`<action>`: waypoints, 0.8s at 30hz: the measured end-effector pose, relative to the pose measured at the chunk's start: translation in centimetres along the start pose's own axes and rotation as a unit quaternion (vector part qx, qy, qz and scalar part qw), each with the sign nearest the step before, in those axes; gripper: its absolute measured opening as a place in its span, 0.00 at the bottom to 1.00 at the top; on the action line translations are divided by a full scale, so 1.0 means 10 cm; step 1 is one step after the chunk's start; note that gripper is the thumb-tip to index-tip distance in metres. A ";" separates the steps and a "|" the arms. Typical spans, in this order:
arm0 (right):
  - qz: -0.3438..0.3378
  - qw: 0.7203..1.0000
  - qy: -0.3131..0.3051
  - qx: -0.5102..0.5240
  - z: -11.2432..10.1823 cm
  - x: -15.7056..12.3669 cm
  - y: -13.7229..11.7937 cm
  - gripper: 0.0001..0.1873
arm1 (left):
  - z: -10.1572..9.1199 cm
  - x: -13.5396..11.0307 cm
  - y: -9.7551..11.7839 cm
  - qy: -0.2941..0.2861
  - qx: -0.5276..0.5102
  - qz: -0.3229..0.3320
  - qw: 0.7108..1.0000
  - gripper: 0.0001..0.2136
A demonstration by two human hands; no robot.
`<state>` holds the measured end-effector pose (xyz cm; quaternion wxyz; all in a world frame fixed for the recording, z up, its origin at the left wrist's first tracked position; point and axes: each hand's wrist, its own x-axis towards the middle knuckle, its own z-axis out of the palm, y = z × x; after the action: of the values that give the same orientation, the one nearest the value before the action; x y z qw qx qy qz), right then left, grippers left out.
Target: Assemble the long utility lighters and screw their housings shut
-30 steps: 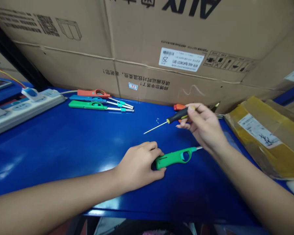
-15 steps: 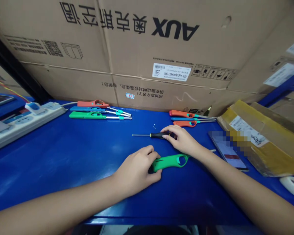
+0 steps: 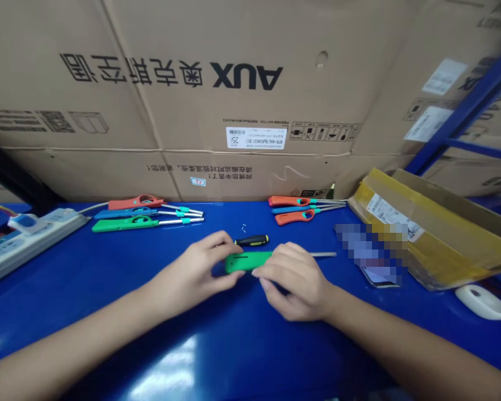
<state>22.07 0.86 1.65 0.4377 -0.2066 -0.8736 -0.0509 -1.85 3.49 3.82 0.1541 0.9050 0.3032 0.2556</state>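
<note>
A green gas lighter [image 3: 248, 260] lies between my two hands, its thin metal tube pointing right. My left hand [image 3: 202, 264] grips the handle's left end between thumb and fingers. Over the trigger end is my right hand [image 3: 298, 278], its fingers closed on the lighter and covering that part. Just behind the lighter rests a screwdriver [image 3: 253, 240] with a black and yellow handle; my left hand hides its shaft. A few tiny screws [image 3: 244, 228] lie on the blue table beyond it.
Red, blue and green lighters [image 3: 127, 223] lie at the back left, beside a power strip [image 3: 29, 239]. More lighters [image 3: 294, 216] sit at the back right. A phone [image 3: 378, 270], a yellow-taped carton [image 3: 438, 234] and a white mouse [image 3: 483, 302] are on the right. Large cardboard [image 3: 171, 122] stands behind.
My right hand has let go of the screwdriver, leaving it on the table, and now holds the green lighter's trigger end. My left hand keeps its grip. The camera view has shifted.
</note>
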 end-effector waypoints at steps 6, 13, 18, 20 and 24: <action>0.028 0.996 -0.029 0.083 0.16 -0.10 0.06 0.04 | -0.15 0.57 -0.17 0.106 0.044 0.032 0.993 0.12; 0.137 0.982 -0.047 0.120 0.16 -0.14 0.11 0.06 | 0.30 1.42 -0.49 0.064 0.074 0.053 0.994 0.13; 0.141 0.982 -0.044 0.120 0.13 -0.12 0.11 0.07 | 0.52 1.69 -0.71 0.024 0.087 0.034 0.995 0.13; 0.141 0.982 -0.042 0.116 0.13 -0.12 0.12 0.07 | 0.56 1.74 -0.72 0.010 0.094 0.026 0.995 0.13; 0.142 0.982 -0.045 0.112 0.14 -0.14 0.12 0.08 | 0.64 1.77 -0.63 -0.011 0.120 0.008 0.993 0.13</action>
<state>22.26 1.93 -0.38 0.4208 -0.2803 -0.8544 0.1195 10.88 18.63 2.38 0.0457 0.9221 0.3228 0.2086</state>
